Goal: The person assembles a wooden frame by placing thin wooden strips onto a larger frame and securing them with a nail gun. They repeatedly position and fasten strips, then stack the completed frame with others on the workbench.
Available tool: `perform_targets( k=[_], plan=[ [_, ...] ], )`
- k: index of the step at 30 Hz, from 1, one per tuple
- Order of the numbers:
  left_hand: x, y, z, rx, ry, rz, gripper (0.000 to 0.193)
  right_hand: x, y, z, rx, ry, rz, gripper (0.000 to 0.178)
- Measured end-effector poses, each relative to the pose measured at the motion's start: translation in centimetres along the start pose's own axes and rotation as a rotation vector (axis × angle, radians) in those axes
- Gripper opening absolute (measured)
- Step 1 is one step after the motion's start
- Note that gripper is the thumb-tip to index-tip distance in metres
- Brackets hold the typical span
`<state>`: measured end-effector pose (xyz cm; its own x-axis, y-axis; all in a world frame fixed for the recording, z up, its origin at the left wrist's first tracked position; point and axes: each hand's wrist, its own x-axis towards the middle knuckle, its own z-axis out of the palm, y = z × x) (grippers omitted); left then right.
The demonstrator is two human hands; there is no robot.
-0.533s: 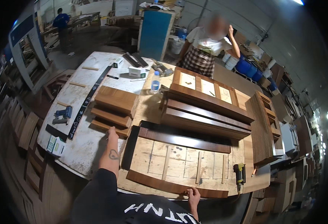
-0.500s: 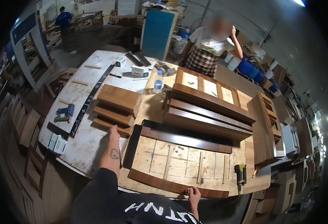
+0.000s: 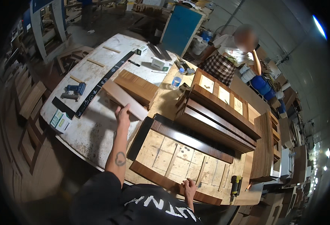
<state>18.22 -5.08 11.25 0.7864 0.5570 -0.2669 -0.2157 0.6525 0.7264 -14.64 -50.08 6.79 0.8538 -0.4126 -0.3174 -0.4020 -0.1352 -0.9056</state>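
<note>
My left hand (image 3: 123, 115) grips the near edge of a wooden board (image 3: 126, 101) and tilts it so that its pale face shows. Behind that board lies a stack of brown wooden pieces (image 3: 138, 87) on the white tabletop. My right hand (image 3: 189, 189) is over a long, slightly curved brown wooden strip (image 3: 155, 177) at the table's near edge. Its fingers are curled, and whatever is in them is hidden. Thin light sticks (image 3: 172, 160) lie across the plywood beyond the strip, with a glossy dark brown board (image 3: 193, 140) at their far side.
A blue nail gun (image 3: 75, 90) lies at left, a yellow-green one (image 3: 235, 184) at right. Beyond the boards stand a water bottle (image 3: 177, 79) and stacked brown panels (image 3: 217, 122). Another person (image 3: 225, 56) stands at the table's far side. Small boxes (image 3: 61, 120) sit at the left edge.
My left hand has lifted and tilted a board from beside the stack, moving it away from me. My right hand stays by the strip. The whole view has turned.
</note>
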Motion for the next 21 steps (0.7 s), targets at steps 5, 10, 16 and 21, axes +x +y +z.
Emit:
perform_targets(
  k=[5, 10, 16, 21],
  plan=[
    [-5.5, 2.1, 5.5, 0.069, -0.089, -0.173, 0.056, 0.6, -7.6, 3.1, -0.283, -0.001, -0.240, 0.038],
    [-15.2, -6.5, 0.1, 0.417, -0.344, -0.308, 0.035, 1.5, -15.0, 10.1, -0.279, -0.284, -0.425, 0.100],
    [-25.4, -8.7, -3.3, 0.618, -0.440, -0.553, 0.040, 2.0, -12.2, 12.5, -0.559, -0.461, -0.209, 0.110],
    [-24.4, -6.6, -7.2, 1.367, -0.969, 0.072, 0.035, 2.0, -10.0, 13.4, -0.486, -0.436, -0.080, 0.097]
  ],
)
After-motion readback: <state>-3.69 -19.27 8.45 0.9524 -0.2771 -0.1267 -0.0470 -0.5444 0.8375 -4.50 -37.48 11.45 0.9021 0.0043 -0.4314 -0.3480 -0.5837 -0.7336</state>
